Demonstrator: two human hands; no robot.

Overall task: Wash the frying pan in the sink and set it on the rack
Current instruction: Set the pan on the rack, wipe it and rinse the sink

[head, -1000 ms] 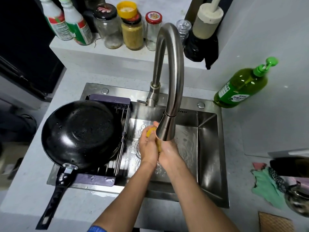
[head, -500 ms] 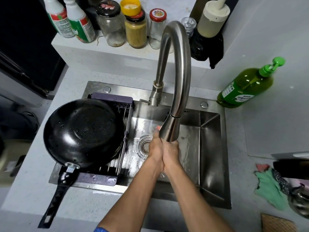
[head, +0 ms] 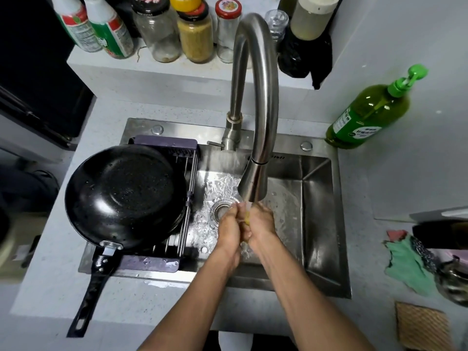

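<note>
The black frying pan lies upside down on the purple-ended wire rack across the left side of the steel sink. Its black handle points toward me over the counter edge. Water runs from the tall steel faucet. Under the spout my left hand and my right hand are pressed together, squeezing a small yellow sponge between them; only a sliver of it shows.
A green dish soap bottle stands at the sink's right rear. Jars and spray bottles line the back ledge. A green cloth and a woven mat lie on the right counter. The drain sits left of my hands.
My hands have stayed under the running water, working the yellow sponge between them. The pan has not moved on the rack.
</note>
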